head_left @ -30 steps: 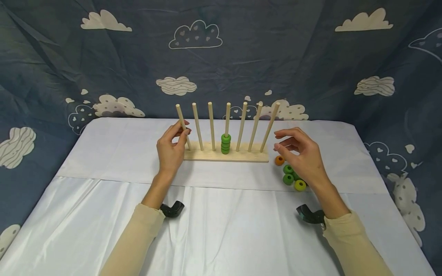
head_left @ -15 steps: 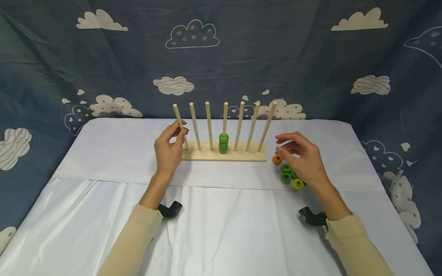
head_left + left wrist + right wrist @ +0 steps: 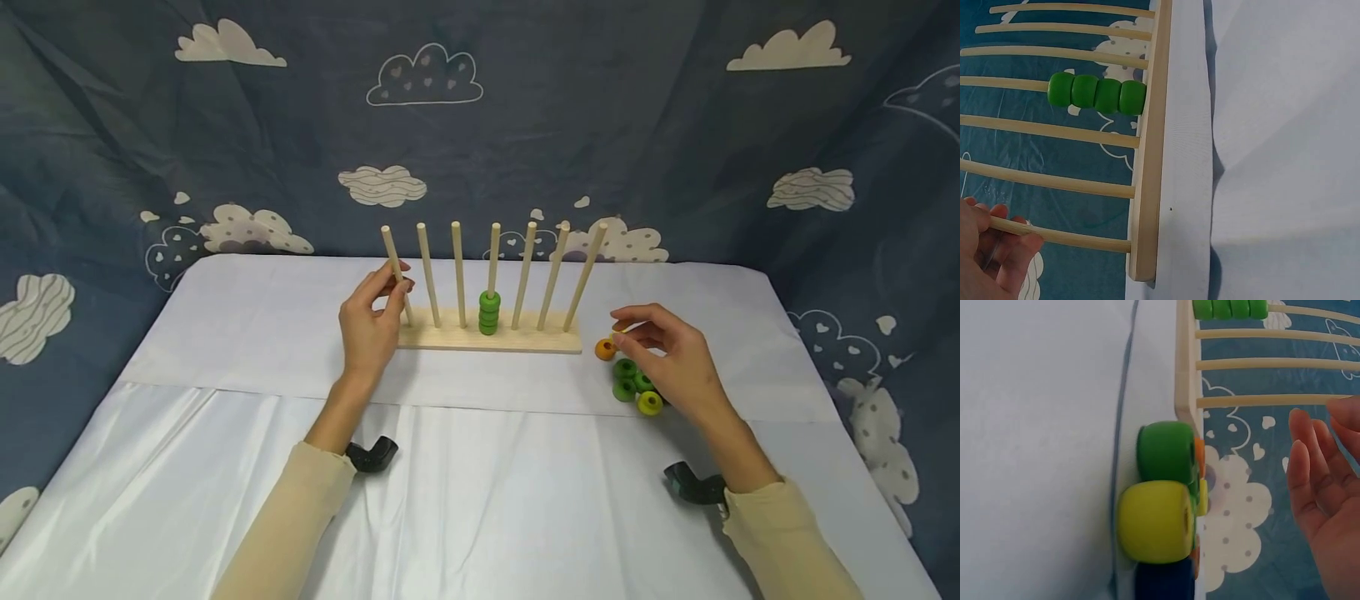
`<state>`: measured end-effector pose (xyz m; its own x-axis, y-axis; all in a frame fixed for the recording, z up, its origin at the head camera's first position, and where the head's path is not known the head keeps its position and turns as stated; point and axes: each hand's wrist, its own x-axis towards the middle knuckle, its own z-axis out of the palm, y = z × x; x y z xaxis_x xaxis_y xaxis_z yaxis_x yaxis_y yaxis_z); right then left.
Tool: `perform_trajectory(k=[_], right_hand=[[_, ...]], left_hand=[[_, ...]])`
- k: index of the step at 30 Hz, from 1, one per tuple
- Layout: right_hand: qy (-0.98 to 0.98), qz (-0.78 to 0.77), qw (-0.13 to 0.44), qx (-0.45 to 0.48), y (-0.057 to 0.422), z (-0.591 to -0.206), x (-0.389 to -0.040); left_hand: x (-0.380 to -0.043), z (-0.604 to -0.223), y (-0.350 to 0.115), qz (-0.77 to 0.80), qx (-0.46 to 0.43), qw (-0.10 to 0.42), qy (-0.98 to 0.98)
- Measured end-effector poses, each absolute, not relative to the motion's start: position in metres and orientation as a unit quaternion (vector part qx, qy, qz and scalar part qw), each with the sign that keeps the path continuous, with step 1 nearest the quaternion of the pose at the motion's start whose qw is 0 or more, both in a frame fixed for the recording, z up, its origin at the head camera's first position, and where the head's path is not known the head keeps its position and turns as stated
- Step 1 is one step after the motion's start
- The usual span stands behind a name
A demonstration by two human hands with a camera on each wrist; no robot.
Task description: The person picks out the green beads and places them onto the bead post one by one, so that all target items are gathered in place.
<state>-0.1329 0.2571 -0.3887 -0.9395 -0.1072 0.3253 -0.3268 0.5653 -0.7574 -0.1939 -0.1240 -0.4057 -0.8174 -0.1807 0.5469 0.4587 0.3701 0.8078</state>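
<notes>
A wooden peg rack (image 3: pixel 487 340) with several upright pegs stands on the table, and a stack of green beads (image 3: pixel 489 312) sits on its middle peg. My left hand (image 3: pixel 371 327) pinches the leftmost peg (image 3: pixel 1085 240) between thumb and fingers. Over the loose beads to the right of the rack hovers my right hand (image 3: pixel 682 362), its fingers loosely bent and apart from the thumb. In the right wrist view nothing shows between them. Below it lie an orange bead (image 3: pixel 604 349), several green beads (image 3: pixel 624 389) and a yellow bead (image 3: pixel 649 404); the hand hides part of the group.
A dark blue bead (image 3: pixel 1165 581) lies beside the yellow one in the right wrist view. White cloth (image 3: pixel 480 483) covers the table. Behind it hangs a dark curtain (image 3: pixel 570 150) with cloud prints. Black wrist cameras (image 3: pixel 372 456) are worn on both arms.
My right hand has moved a little to the right and down, nearer the front of the table. The left hand keeps its hold on the peg. The beads have not moved.
</notes>
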Motion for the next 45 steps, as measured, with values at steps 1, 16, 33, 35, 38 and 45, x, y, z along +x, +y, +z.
perform_trajectory(k=[1, 16, 33, 35, 38, 45], right_hand=[[-0.878, 0.445, 0.123, 0.124, 0.258, -0.39, -0.133], [-0.904, 0.4, 0.098, 0.116, 0.272, -0.402, -0.128], [-0.938, 0.34, 0.024, 0.064, 0.287, -0.406, -0.12], [-0.94, 0.335, 0.009, 0.062, 0.288, -0.406, -0.12], [-0.943, 0.327, -0.014, 0.055, 0.29, -0.406, -0.121], [-0.946, 0.318, -0.034, 0.051, 0.292, -0.409, -0.122]], left_hand=[[-0.194, -0.405, -0.124, -0.555, -0.091, 0.288, -0.775], [-0.196, -0.404, -0.125, -0.553, -0.088, 0.285, -0.778], [-0.196, -0.405, -0.123, -0.562, -0.08, 0.284, -0.772], [-0.196, -0.406, -0.124, -0.563, -0.08, 0.284, -0.772], [-0.196, -0.406, -0.124, -0.563, -0.081, 0.283, -0.772], [-0.195, -0.406, -0.123, -0.558, -0.08, 0.281, -0.777]])
